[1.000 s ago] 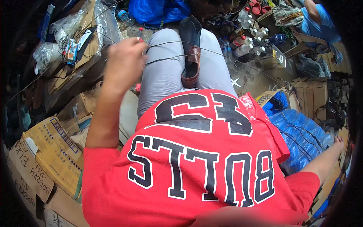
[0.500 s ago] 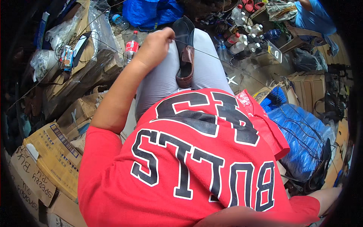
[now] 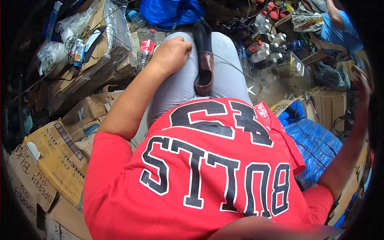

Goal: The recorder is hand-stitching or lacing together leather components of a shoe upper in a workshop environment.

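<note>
A dark brown and black shoe (image 3: pixel 206 64) is held lengthwise between my grey-trousered thighs, its opening toward my body. Just left of it, above my left knee, my left hand (image 3: pixel 174 53) is closed in a pinch. A thin dark thread (image 3: pixel 224 60) leads from these fingers across the shoe and down to the right, slackly curved. Raised at the far right edge, my right hand (image 3: pixel 362 82) is well away from the shoe; its fingers are blurred, and anything in them cannot be made out.
Left of my leg stands a red-labelled plastic bottle (image 3: pixel 147 49). Several bottles (image 3: pixel 267 48) cluster beyond my right knee. A blue plastic bundle (image 3: pixel 310 138) lies at my right, cardboard boxes (image 3: pixel 60 154) at my left. Another person's blue-clothed part (image 3: pixel 342 34) shows at the upper right.
My right hand has swung up into view from the lower right edge. The left hand has lowered slightly beside the shoe, and the thread has gone from taut to slack.
</note>
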Tool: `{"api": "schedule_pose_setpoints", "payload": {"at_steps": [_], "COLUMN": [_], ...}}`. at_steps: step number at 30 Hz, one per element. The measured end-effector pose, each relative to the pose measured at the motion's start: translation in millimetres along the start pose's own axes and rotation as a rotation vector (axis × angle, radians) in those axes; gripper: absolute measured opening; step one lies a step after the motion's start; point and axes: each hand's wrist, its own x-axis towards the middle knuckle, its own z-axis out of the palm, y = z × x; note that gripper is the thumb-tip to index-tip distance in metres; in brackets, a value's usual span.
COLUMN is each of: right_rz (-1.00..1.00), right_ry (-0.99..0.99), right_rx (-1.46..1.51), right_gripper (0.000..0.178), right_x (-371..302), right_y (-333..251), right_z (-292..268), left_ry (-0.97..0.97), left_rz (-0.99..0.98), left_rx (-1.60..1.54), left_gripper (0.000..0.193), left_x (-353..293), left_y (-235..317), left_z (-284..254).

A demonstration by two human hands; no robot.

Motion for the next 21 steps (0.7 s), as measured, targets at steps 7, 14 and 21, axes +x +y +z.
{"api": "schedule_pose_setpoints", "payload": {"at_steps": [7, 14, 21], "right_rz": [0.05, -0.007, -0.15], "right_ry": [-0.721, -0.757, -0.739], "right_rx": [0.544, 0.316, 0.163], "right_gripper": [0.025, 0.015, 0.018], "right_x": [-7.0, -29.3, -28.5], "right_y": [-15.1, -12.4, -12.1], "right_z": [190.6, 286.1, 307.9], "left_ry": [0.296, 0.16, 0.04], "left_rz": [-0.418, -0.061, 0.206], "left_rx": [-0.994, -0.59, -0.314], "left_gripper": [0.01, 0.016, 0.024], "left_x": [5.9, 21.4, 64.1], "left_y": [-32.0, -24.6, -15.0], "left_z": [-13.4, 8.1, 16.4]}}
